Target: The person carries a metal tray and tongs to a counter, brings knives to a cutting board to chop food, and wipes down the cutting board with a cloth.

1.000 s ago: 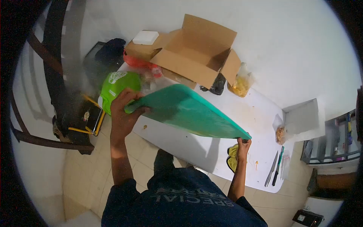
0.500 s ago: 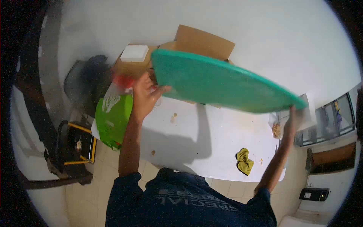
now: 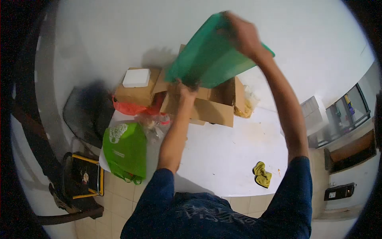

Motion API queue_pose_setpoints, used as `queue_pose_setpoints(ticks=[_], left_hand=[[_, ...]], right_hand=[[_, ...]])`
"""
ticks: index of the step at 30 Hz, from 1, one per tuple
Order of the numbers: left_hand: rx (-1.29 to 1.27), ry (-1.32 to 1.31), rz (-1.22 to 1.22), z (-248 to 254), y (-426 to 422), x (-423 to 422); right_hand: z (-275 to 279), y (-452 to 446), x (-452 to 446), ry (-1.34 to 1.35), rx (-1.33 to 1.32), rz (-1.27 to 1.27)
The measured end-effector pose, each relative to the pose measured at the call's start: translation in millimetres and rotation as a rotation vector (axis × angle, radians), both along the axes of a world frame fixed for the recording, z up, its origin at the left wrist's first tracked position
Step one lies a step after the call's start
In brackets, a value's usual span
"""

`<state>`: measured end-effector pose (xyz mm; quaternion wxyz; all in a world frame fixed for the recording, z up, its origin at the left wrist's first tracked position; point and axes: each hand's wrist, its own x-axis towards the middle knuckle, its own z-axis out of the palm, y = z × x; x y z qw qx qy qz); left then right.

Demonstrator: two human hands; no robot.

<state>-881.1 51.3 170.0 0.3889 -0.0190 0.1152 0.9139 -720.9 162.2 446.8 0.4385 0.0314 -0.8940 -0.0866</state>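
Note:
A large green tray (image 3: 217, 59), flat with a thin rim, is tilted steeply above an open cardboard box (image 3: 217, 112). My right hand (image 3: 243, 36) grips its raised upper edge, slightly blurred. At its lower left edge, my left hand (image 3: 186, 91) holds on from just above the box's near flap; some of its fingers are hidden. Part of the box's inside shows below the tray, but its contents cannot be made out.
A white box (image 3: 136, 77) sits on brown cardboard beside red plastic (image 3: 129, 106). Nearer are clear plastic (image 3: 153, 125) and a green bag (image 3: 125, 149). A filled clear bag (image 3: 247, 104) stands right of the carton; a yellow-green cloth (image 3: 262, 175) lies on the white table (image 3: 223, 159).
The tray has gone from nearly level to steeply tilted over the carton, which is now largely uncovered. My right hand has risen and moved left; my left hand has moved right.

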Motion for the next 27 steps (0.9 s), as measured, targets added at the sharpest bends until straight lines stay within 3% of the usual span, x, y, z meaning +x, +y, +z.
queue_pose_setpoints(ticks=[2,4,7,10,13,17,23,25,26,27], left_hand=[[0.062,-0.048,-0.077,14.7,10.6,17.0],[-0.011,-0.118,0.026,38.9,9.2,37.5],[0.21,-0.053,-0.189,7.0,33.3,6.0],[0.334,-0.145,-0.325,16.5,45.3,4.6],[0.343,-0.357,-0.377,33.7,49.9,17.8],[0.383,-0.352,-0.43,29.9,65.2,18.1],[0.319,-0.213,-0.354,5.6,77.1,6.6],[0.33,0.614,-0.184,-21.2,88.2,1.2],[0.325,0.614,-0.184,-16.7,88.2,2.0],[0.271,0.204,-0.233,-9.1,87.3,3.6]], right_hand=[[-13.3,-10.9,-24.2,-0.002,-0.017,0.056],[-14.6,-13.2,-35.7,-0.004,-0.042,0.042],[-19.4,-17.7,-42.8,0.009,-0.077,0.08],[-15.1,-15.6,-49.8,0.035,-0.058,0.093],[-15.1,-3.2,-56.8,-0.063,-0.038,0.012],[-23.0,10.8,-77.6,-0.09,-0.042,0.06],[-53.9,32.1,-136.9,-0.263,-0.081,0.015],[-67.0,41.3,-151.1,-0.299,-0.117,0.02],[-73.8,46.2,-157.5,-0.32,-0.129,-0.009],[-78.9,49.6,-162.8,-0.342,-0.141,-0.038]])
